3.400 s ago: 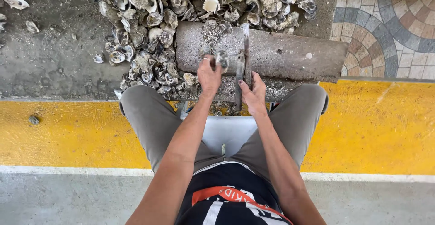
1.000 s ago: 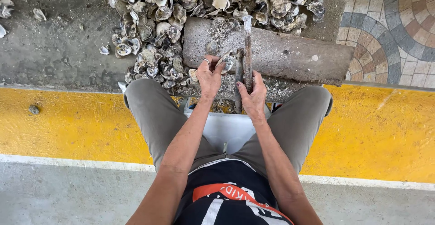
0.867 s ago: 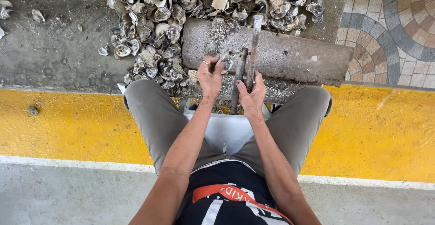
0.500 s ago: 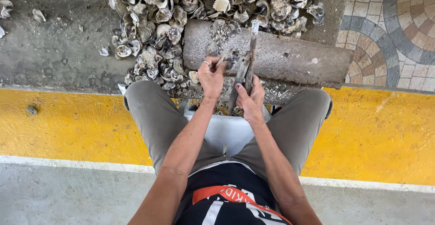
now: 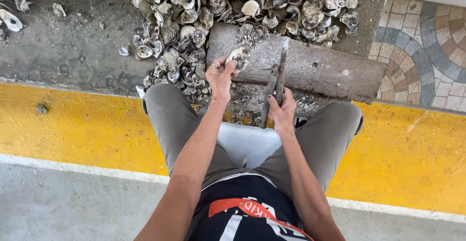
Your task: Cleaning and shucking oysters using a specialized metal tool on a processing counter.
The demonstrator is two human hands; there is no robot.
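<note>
Your left hand pinches an oyster shell just above the stone block; your right hand grips a flat metal tool upright against the block's near edge, shell heap beyond.

Rough grey concrete ground carries a heap of oyster shells along its far edge — a long stone block lies against the heap's near side. Stray shells dot the far left corner — a yellow-painted kerb bounds the near edge.
</note>
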